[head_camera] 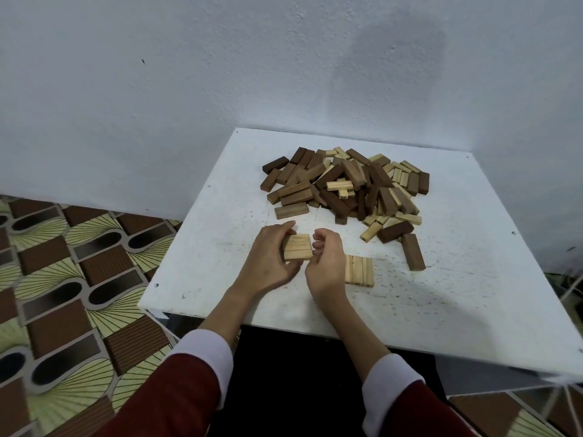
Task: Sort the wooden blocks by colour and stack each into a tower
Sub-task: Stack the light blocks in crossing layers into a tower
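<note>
**Squaring a pale row while the sorting has barely begun**

Pressing in from both sides, you have a short row of pale blocks [297, 246] between your hands, just left of the frame's centre. Your left hand [271, 260] wraps its fingers round the left end of that row and grasps it. Your right hand [326, 258] has its fingers curled against the right end; whether it truly pinches the blocks or only nudges them cannot be told from this angle.

A second row of pale blocks [359, 270] lies flat just right of your right hand, partly hidden behind it. The mixed pile [345, 186] of dark and pale blocks sits further up the white table [441, 294], well apart from your hands, and one dark block [413, 252] lies alone to the right of centre.

What could go wrong, as a judgement:

- Squeezing unevenly may buckle the row, so that the middle block pops up or slides out. A loose right-hand hold would cause that.
- Your right wrist lies close to the second row; drawing the hand back carelessly could scatter it.
- If you lift the held row as one piece onto the other, only side pressure would keep the blocks together, and any slackening would drop them.
- Most blocks are unsorted, and reaching into the heap could roll pieces toward the table's edges.
- Both rows lie toward the near edge, so a knocked block may fall to the patterned floor [79, 279].
</note>
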Demonstrator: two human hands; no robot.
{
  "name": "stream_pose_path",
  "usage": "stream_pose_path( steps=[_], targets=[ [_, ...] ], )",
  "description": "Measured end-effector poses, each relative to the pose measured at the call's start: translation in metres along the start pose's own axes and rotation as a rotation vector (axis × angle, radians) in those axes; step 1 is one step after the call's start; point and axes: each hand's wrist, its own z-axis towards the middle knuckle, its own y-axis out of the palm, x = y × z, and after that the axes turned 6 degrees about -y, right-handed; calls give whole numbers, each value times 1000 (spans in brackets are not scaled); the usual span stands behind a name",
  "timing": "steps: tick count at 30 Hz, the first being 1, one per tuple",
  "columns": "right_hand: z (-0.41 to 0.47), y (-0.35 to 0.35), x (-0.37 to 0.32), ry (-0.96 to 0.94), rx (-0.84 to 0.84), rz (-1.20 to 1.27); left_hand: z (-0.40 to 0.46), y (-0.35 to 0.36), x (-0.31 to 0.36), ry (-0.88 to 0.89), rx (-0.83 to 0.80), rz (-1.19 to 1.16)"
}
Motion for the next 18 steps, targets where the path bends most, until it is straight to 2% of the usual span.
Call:
stream_pose_path(
  steps=[10,13,18],
  targets=[
    [-11,-27,-2,-347,-25,-29,2,-1,7,-151,9,-189],
    [-1,-57,7,-291,-136,-26,4,-1,24,-94,-24,-178],
    [8,-102,27,-318,-339,-24,11,10,56,62,-190,-176]
  ],
)
